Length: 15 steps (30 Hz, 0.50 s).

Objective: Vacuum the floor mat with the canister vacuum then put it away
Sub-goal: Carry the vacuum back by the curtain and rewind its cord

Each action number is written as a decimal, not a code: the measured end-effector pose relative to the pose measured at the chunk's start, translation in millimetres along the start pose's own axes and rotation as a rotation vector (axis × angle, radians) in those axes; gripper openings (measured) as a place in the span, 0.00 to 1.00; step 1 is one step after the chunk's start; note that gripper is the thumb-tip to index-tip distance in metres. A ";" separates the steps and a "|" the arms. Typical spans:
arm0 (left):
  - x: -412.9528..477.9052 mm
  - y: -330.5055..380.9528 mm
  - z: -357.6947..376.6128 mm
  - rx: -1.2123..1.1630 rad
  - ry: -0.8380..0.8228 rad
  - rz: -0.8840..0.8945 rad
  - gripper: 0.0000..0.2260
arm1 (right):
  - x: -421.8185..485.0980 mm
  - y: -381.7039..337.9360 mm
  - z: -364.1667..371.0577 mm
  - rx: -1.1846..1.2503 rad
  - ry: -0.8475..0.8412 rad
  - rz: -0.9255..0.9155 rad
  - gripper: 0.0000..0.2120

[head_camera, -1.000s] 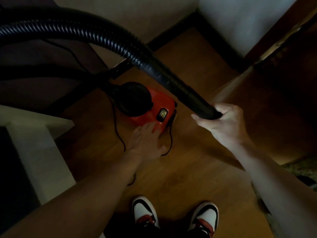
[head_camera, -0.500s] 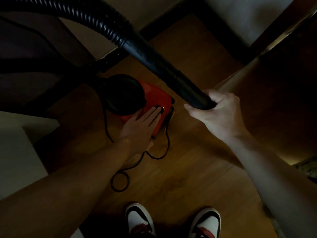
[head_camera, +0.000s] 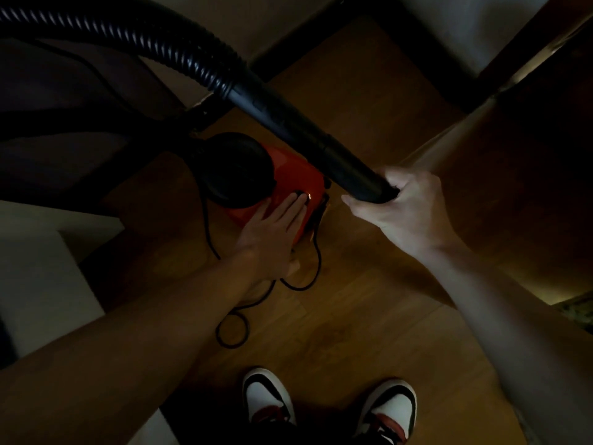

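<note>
Head view, dim room: we see red canister vacuum [head_camera: 298, 178] on wood floor [head_camera: 369, 316], just ahead of white, black and red shoes [head_camera: 268, 396]. Left hand [head_camera: 272, 232] lies flat on its top, fingers straight and together, tips at lit switch [head_camera: 308, 196]. Right hand [head_camera: 407, 203] has fingers curled tight around end of black hose [head_camera: 288, 123], held above canister. Black cord [head_camera: 316, 268] loops on floor beside left wrist. We make out patterned mat edge [head_camera: 577, 311] at far right.
</note>
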<state>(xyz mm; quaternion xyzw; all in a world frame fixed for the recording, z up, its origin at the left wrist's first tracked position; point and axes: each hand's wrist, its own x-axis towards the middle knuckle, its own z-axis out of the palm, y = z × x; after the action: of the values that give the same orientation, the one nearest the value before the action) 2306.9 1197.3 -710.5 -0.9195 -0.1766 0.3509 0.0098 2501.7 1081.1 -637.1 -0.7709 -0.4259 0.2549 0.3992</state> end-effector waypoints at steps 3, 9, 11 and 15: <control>-6.4 -1.5 -5.2 -0.069 -0.009 0.012 0.42 | -2.3 -4.2 -5.9 0.028 -0.015 -0.004 0.11; -34.4 -2.2 -29.8 -0.334 0.073 -0.012 0.42 | -12.9 -21.0 -20.0 0.030 -0.121 -0.011 0.14; -47.3 -5.3 -42.9 -0.406 0.165 -0.008 0.42 | -17.2 -28.4 -22.8 0.012 -0.166 -0.013 0.16; -80.3 -15.7 -81.1 -0.559 0.354 -0.073 0.39 | -21.8 -41.6 -33.6 0.026 -0.195 0.003 0.08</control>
<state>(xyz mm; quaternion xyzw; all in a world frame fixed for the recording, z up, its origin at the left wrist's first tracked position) 2299.0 1194.0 -595.6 -0.9264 -0.2945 0.1230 -0.1999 2496.4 1062.2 -582.8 -0.7376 -0.4582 0.3350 0.3656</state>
